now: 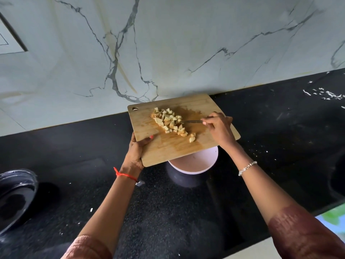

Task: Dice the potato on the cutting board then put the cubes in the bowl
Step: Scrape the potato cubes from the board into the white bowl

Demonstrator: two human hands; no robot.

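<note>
The wooden cutting board (164, 146) is lifted off the black counter and held over a pale pink bowl (194, 164), which it partly hides. A heap of several pale yellow potato cubes (170, 122) lies on the board's upper middle, with two cubes a little apart near its centre. My left hand (137, 152) grips the board's near left edge. My right hand (219, 128) holds a knife (192, 121), its blade lying across the board and touching the right side of the heap. The bowl's visible part shows no cubes.
A black speckled counter (186, 212) runs under everything, ending at a white marble wall (168, 43). A dark round pan (15, 195) sits at the left edge. White scraps (328, 94) lie at the far right. A dark sink rim (337, 176) shows on the right.
</note>
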